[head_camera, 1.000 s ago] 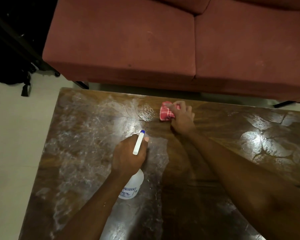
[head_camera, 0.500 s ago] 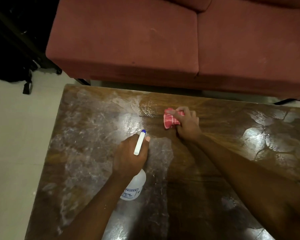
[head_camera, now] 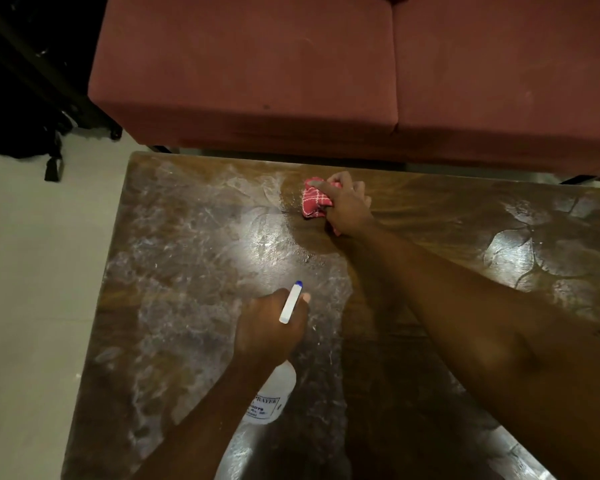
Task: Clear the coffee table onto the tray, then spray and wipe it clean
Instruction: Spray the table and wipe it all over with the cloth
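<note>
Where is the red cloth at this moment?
The red cloth lies bunched under the right hand, pressed on the coffee table near its far edge, just before the sofa.

The dark wooden coffee table (head_camera: 194,258) lies open at its left and far-right stretches. Two things stand in the way: a white plastic spray bottle (head_camera: 271,400) near centre and a crumpled red checked cloth (head_camera: 313,201) at the far edge, just before the red fabric sofa (head_camera: 250,71).

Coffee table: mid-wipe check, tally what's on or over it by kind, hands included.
Hands: 2, left hand and right hand
Spray bottles: 1, white spray bottle
Cloths: 1, red checked cloth
Total: 4, all over the coffee table
</note>
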